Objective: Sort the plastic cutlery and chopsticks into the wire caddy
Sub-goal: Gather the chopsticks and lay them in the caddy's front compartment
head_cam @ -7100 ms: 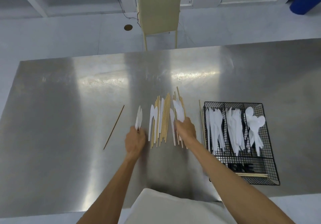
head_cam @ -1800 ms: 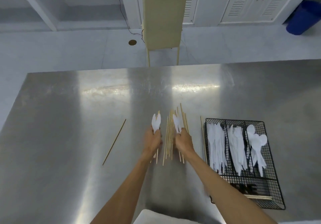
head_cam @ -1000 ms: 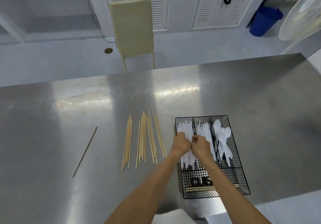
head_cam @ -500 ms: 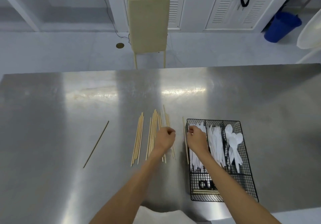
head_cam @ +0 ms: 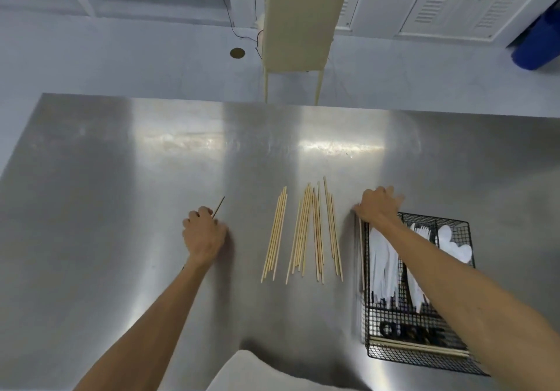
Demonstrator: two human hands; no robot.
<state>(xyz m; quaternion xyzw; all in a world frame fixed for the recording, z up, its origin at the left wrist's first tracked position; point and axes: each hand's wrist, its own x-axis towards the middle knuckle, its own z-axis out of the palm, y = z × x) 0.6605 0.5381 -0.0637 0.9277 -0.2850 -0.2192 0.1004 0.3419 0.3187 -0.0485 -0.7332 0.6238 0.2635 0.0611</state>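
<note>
The black wire caddy (head_cam: 462, 227) stands at the right of the steel table (head_cam: 121, 172). It holds white knives (head_cam: 382, 258), forks (head_cam: 424, 231) and spoons (head_cam: 454, 246), with a few chopsticks (head_cam: 418, 349) across its near compartment. Several loose chopsticks (head_cam: 306, 230) lie in three bunches at mid-table. My left hand (head_cam: 203, 234) is curled over a single darker chopstick (head_cam: 218, 205); only its far tip shows. My right hand (head_cam: 378, 205) sits at the caddy's far left corner, thumb and fingers on the top of a chopstick (head_cam: 361, 257) lying along the caddy's left side.
A beige chair (head_cam: 303, 17) stands beyond the table's far edge, and a blue bin (head_cam: 536, 45) is at the back right. White cloth (head_cam: 272, 372) shows at the near edge between my arms. My right forearm crosses over the caddy.
The white cutlery went from the table into the caddy. Since then my left hand has moved left onto the lone chopstick, and my right hand has shifted to the caddy's far left corner.
</note>
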